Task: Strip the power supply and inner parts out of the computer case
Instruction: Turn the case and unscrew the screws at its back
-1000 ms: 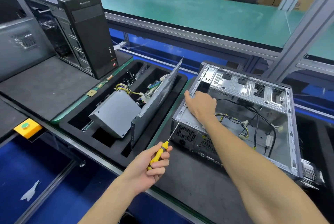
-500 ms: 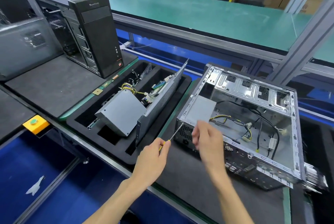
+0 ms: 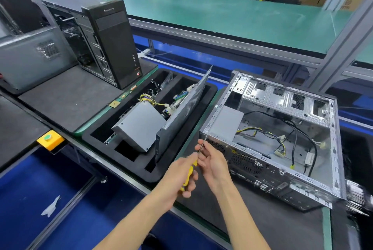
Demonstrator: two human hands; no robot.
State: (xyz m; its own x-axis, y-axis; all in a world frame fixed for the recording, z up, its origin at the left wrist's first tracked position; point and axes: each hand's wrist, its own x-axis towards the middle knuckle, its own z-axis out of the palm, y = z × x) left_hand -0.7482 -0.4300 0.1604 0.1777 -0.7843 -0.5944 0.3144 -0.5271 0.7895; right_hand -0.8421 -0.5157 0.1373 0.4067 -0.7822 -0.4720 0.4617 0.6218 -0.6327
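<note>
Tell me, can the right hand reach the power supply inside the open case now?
Probably yes. The power supply sits in the open case with nothing above it. But the right hand is steadying the screwdriver, so it must let go first.

A dark mat [image 3: 262, 227] on the bench carries the open case [image 3: 282, 171]. Left of it sits a black tray [image 3: 210, 92], then another mat [image 3: 66, 98] with an upright tower [image 3: 113, 41].

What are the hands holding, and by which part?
Both hold one screwdriver: the left hand grips its yellow handle, the right hand pinches the metal shaft, tip at the computer case corner.
</note>
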